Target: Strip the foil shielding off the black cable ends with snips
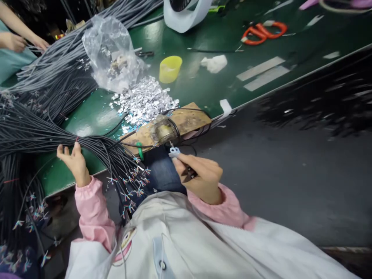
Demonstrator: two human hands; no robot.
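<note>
My left hand (74, 162) has its fingers spread at the lower edge of a thick bundle of black cables (95, 141), beside a thin red tie. The near cable ends fan out with stripped, coloured wires (138, 180) over my lap. Small dark-bladed snips (189, 174) are tucked in my closed right hand (200, 172). That hand's fingertips also touch a small light-blue plastic piece (174, 152) at the shaft of a small, grimy motor (164, 131). The motor sits on a wooden board (192, 118). A green ring (140, 151) is around the board's left part.
Silvery foil scraps (145, 99) lie beyond the board, near a clear plastic bag (110, 50) and a yellow cup (170, 69). Orange-handled scissors (264, 33) and a white fan (186, 17) are farther back. Another person's hands (17, 42) work at grey cables (64, 50).
</note>
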